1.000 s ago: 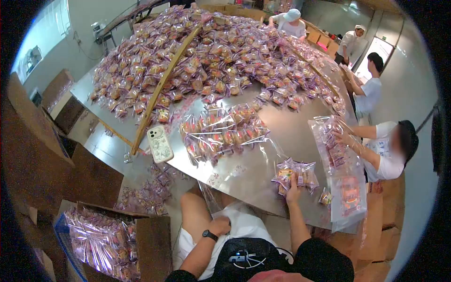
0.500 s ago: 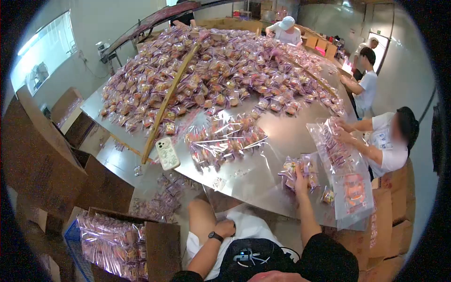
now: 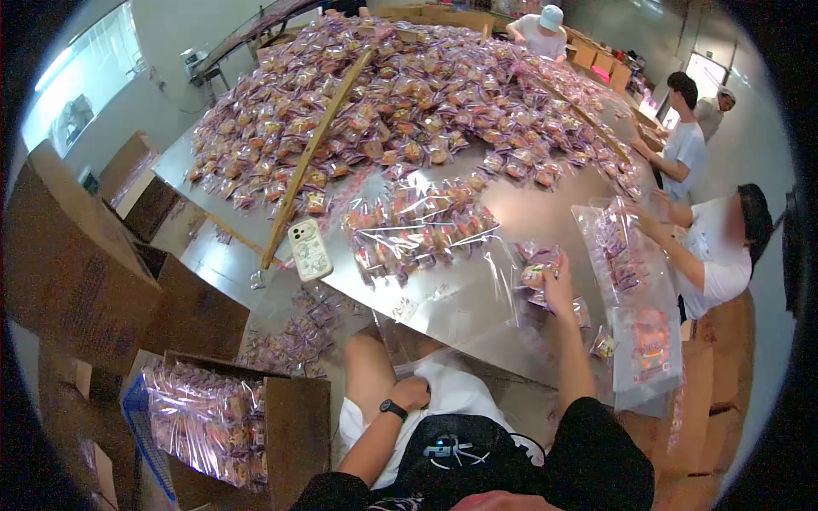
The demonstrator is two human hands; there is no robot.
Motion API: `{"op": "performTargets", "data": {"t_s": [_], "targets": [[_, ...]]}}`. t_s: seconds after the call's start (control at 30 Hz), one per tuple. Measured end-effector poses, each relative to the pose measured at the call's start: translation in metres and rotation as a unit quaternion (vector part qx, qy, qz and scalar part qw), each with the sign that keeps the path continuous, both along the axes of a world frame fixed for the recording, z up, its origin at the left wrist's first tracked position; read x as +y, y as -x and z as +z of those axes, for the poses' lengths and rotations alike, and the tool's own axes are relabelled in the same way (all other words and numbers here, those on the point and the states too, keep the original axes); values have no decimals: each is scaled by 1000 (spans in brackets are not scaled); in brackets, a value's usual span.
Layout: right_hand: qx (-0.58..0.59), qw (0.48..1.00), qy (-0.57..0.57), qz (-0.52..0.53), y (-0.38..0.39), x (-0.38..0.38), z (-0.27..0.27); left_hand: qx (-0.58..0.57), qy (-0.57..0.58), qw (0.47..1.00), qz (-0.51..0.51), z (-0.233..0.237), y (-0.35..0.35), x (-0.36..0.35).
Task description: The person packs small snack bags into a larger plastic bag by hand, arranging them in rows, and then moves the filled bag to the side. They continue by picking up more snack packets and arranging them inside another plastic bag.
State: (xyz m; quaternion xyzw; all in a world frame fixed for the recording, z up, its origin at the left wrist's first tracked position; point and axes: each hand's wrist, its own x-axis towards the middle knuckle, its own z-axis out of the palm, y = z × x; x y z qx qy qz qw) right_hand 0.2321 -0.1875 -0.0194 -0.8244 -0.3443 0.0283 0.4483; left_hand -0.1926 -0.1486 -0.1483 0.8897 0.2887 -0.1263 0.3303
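My right hand (image 3: 558, 288) is closed around small purple-and-clear wrapped snack packets (image 3: 535, 274) at the right front of the metal table. A few more packets (image 3: 601, 342) lie just beside it. My left hand (image 3: 412, 393), with a watch on the wrist, rests low at my lap with its fingers curled; what they hold, if anything, I cannot make out. In front of me lies a large clear plastic bag (image 3: 417, 228) filled with rows of packets, its loose film reaching toward the table's edge.
A big heap of packets (image 3: 409, 111) covers the back of the table, crossed by a wooden strip (image 3: 319, 153). A phone (image 3: 309, 250) lies near the left edge. An open carton (image 3: 294, 434) holds bagged packets. At right, a co-worker (image 3: 716, 247) handles another bag (image 3: 609, 247).
My right hand has shifted slightly up and right, and the packets under it are bunched more tightly. The view has tilted a little. The clear film by the table's edge is spread differently.
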Motion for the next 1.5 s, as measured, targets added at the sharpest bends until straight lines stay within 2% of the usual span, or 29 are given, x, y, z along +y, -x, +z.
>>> {"op": "performTargets", "data": {"t_s": [0.03,0.17,0.27,0.37,0.47,0.67,0.73,0.77,0.8,0.87,0.97,1.03,1.07,1.17,1.2,1.3,1.4,1.5], "targets": [[-44,997,59,-15,0,1,2,7,9,1000,-8,1,1,-1],[3,996,91,2,15,10,45,10,14,999,33,17,2,-6],[-90,979,177,-35,13,20,43,13,11,998,58,13,1,-8],[-104,975,196,-22,3,31,40,26,-8,999,28,-4,0,-8],[-119,965,232,17,-18,45,38,9,27,1000,14,-1,5,-5],[-180,948,257,51,-53,74,33,-40,-7,999,36,-18,6,-8],[-161,944,275,85,-64,83,40,10,25,999,29,-14,1,-4],[-151,941,285,103,-70,86,42,35,43,998,26,1,0,-4],[-108,949,279,104,-77,92,40,16,29,999,41,35,2,-5],[-20,958,266,106,-87,102,35,13,21,998,51,14,3,-8],[-64,952,299,0,-55,117,54,6,24,998,65,-7,0,-8],[-29,934,357,16,-60,137,54,10,21,997,70,-12,1,-11],[-10,921,387,25,-60,144,51,15,15,997,71,-4,1,-13],[-82,900,426,-35,-21,142,73,35,10,998,50,23,-5,-6],[-84,909,407,-29,-23,143,70,44,10,998,37,27,-5,-3],[-111,925,365,-8,-48,137,60,26,39,995,94,23,-4,-8],[-158,927,340,20,-64,136,56,23,-21,997,71,17,-5,-6],[-174,935,309,13,-62,125,47,10,-28,996,80,25,-7,-3]]}}
